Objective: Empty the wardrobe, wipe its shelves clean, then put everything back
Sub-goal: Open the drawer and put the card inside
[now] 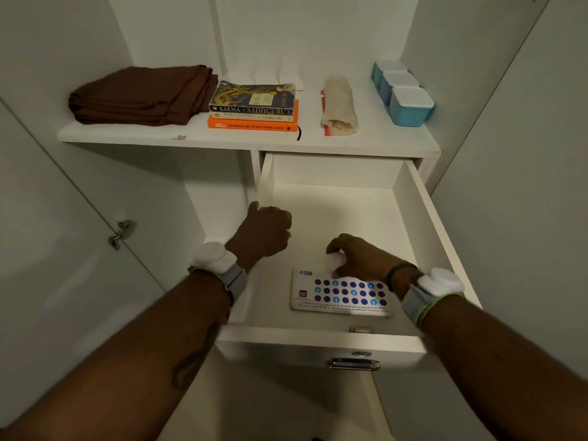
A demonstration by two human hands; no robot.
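My right grip [359, 257] is pinching a small white wad [334, 261] inside the open drawer [318, 337], touching the top edge of the SBI booklet [337, 294] at lower centre. My left grip [265, 232] is sitting curled at the drawer's left wall; I cannot tell whether it is clasping it. I am judging it best to be steadying the drawer and lifting the booklet before wiping beneath.

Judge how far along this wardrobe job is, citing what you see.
Done: the drawer stands open. In hand: the right hand grips a small white wad inside it, beside the SBI card. Left: brown towel, books and blue tubs sit on the shelf, untouched or returned, unclear.
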